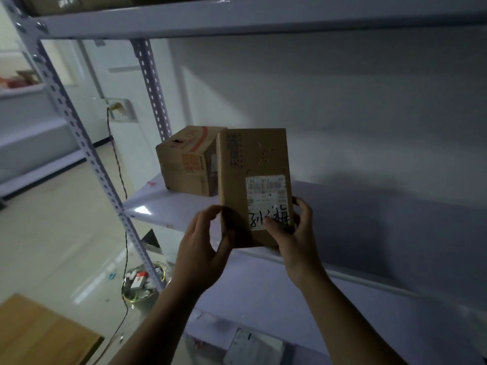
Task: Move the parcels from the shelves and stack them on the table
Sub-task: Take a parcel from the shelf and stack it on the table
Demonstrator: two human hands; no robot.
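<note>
Two parcels (pixel 254 159) (pixel 185 159); two hands (pixel 201 246) (pixel 297 233) grip one.

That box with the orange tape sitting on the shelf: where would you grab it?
Probably by its two opposite side walls, one hand on each, reaching in from the shelf's open front. The orange-taped box sits flat and squarish on the shelf, and its top shows no handle. The parcel held by the left hand and right hand hides its right side.

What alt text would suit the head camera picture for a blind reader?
A person's left hand and right hand hold a labelled cardboard parcel upright over a grey metal shelf. A second cardboard box sits behind it on the shelf.
</note>
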